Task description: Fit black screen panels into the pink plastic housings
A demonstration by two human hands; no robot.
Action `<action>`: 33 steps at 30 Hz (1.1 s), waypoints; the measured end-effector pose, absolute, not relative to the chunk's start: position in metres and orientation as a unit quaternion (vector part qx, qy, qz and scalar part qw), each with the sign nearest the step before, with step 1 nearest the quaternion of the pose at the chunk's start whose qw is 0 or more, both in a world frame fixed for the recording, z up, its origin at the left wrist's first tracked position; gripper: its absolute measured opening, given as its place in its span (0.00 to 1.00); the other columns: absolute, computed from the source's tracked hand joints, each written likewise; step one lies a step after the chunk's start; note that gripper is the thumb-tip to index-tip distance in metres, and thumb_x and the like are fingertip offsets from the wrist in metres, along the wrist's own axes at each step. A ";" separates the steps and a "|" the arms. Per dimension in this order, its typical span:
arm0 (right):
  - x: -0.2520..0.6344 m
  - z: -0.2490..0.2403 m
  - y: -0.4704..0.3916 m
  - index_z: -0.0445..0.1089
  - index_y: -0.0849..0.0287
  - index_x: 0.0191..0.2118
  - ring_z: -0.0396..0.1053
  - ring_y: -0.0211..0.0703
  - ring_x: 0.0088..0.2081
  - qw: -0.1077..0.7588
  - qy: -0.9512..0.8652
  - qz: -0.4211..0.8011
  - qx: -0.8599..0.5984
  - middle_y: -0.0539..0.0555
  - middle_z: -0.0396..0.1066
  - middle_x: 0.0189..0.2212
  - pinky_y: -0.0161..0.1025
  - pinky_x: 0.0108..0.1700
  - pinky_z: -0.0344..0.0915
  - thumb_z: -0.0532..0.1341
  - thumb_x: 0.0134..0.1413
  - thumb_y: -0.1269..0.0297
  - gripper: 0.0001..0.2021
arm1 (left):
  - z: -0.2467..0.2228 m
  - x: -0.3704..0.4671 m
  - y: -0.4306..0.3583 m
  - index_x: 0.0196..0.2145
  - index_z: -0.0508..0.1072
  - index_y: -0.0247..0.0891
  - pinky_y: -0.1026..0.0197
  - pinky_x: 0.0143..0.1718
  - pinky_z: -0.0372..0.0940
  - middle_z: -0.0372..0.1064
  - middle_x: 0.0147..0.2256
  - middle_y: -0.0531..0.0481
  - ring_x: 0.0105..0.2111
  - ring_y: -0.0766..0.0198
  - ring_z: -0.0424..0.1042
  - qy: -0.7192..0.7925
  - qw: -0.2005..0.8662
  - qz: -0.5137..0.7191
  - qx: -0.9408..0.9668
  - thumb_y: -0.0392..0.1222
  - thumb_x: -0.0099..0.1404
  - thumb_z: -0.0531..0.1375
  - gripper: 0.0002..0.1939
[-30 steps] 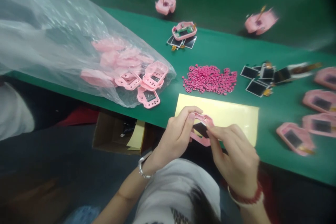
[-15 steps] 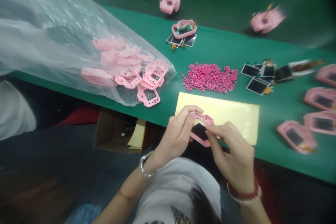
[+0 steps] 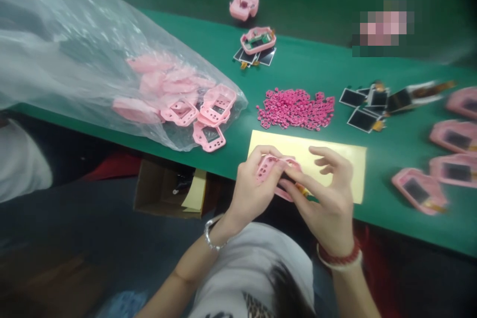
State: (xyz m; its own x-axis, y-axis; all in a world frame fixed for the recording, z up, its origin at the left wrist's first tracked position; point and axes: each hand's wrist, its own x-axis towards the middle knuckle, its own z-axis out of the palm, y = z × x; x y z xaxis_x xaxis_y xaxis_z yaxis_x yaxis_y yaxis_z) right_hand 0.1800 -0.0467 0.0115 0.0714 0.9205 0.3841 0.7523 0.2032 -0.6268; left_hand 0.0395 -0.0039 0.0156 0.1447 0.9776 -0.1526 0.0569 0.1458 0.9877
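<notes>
My left hand [image 3: 249, 186] is closed around a pink plastic shell [image 3: 264, 165] with button holes, held tilted over the table's front edge. Inside the shell's opening lies a small dark display screen [image 3: 289, 178], partly covered by fingers, its orange ribbon poking out at the right. My right hand [image 3: 328, 194] pinches the screen between thumb and index finger, while its other fingers are raised and spread. Beneath both hands is a yellow sheet [image 3: 346, 169] on the green table [image 3: 376, 218].
A clear plastic bag [image 3: 122, 35] with several pink shells [image 3: 209, 135] lies left. Pink buttons [image 3: 296, 109] are heaped behind the sheet. Loose screens [image 3: 363, 119] and shells with screens [image 3: 419, 191] lie right. A circuit-board shell [image 3: 258, 40] stands farther back. A cardboard box [image 3: 152, 186] is below.
The shell has turned, so its holed face now shows. My right thumb and index finger have moved left over the screen, and its other fingers have lifted and spread.
</notes>
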 end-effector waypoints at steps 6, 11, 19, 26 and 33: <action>0.156 0.001 -0.051 0.66 0.53 0.61 0.66 0.35 0.28 0.515 -0.401 0.430 -0.624 0.56 0.72 0.44 0.35 0.28 0.68 0.61 0.66 0.56 0.21 | 0.013 0.045 -0.005 0.42 0.68 0.39 0.65 0.43 0.74 0.79 0.41 0.48 0.42 0.62 0.81 0.520 0.487 0.498 0.494 0.37 0.71 0.61 0.04; 0.142 -0.005 -0.048 0.74 0.58 0.52 0.55 0.33 0.18 0.510 -0.325 0.497 -0.622 0.46 0.61 0.20 0.32 0.18 0.54 0.54 0.70 0.50 0.19 | 0.010 0.049 -0.010 0.42 0.71 0.38 0.68 0.45 0.74 0.80 0.39 0.50 0.44 0.64 0.82 0.508 0.436 0.535 0.515 0.32 0.71 0.61 0.04; 0.142 -0.007 -0.050 0.75 0.58 0.43 0.56 0.33 0.19 0.508 -0.378 0.423 -0.648 0.48 0.67 0.24 0.34 0.24 0.62 0.55 0.70 0.54 0.15 | 0.004 0.050 -0.016 0.40 0.71 0.38 0.67 0.43 0.75 0.80 0.39 0.50 0.42 0.62 0.82 0.489 0.373 0.571 0.543 0.30 0.70 0.61 0.05; 0.139 -0.009 -0.042 0.75 0.57 0.43 0.67 0.37 0.25 0.538 -0.355 0.445 -0.621 0.50 0.72 0.27 0.33 0.25 0.65 0.61 0.64 0.58 0.10 | 0.001 0.038 -0.020 0.47 0.73 0.40 0.60 0.47 0.74 0.78 0.44 0.46 0.47 0.60 0.79 0.519 0.455 0.488 0.534 0.39 0.74 0.57 0.07; 0.126 -0.015 -0.035 0.74 0.58 0.33 0.73 0.40 0.33 0.586 -0.306 0.397 -0.636 0.51 0.76 0.30 0.35 0.36 0.71 0.65 0.58 0.61 0.07 | -0.007 0.037 -0.023 0.44 0.74 0.39 0.67 0.38 0.73 0.76 0.38 0.49 0.38 0.65 0.77 0.542 0.411 0.489 0.546 0.37 0.73 0.57 0.06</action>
State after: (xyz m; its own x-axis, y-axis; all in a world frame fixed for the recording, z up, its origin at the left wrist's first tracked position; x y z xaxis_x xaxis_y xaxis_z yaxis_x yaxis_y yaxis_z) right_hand 0.1260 -0.0352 -0.0148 0.4975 0.8551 -0.1460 -0.0753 -0.1251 -0.9893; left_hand 0.0370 -0.0230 -0.0075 -0.0665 0.9938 0.0889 0.1905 -0.0748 0.9788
